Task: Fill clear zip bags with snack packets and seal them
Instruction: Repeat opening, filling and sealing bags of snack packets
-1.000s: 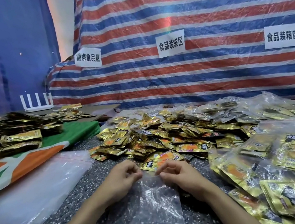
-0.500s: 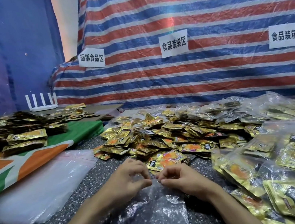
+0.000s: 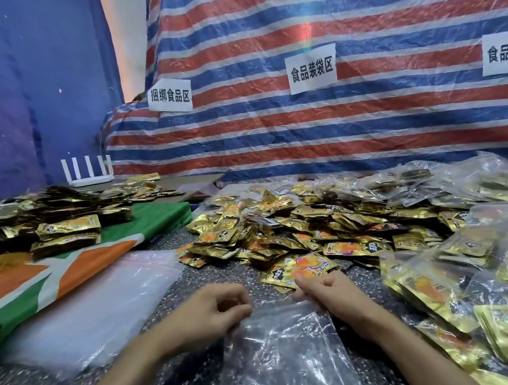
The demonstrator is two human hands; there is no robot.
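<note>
Pinching the top edge of an empty clear zip bag (image 3: 285,354) lying on the desk (image 3: 187,288), the left hand (image 3: 217,311) and right hand (image 3: 323,292) seem to be parting its mouth, just before the heap of snack packets (image 3: 300,228), within easy reach.

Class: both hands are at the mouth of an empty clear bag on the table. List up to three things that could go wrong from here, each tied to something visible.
1. The left hand and right hand pinch only the top edge of the thin, crumpled clear zip bag; it may slip free or fail to open.
2. The loose packets lie just beyond the fingers; reaching in could scatter them.
3. Filled bags crowd the right forearm and might get knocked.
</note>
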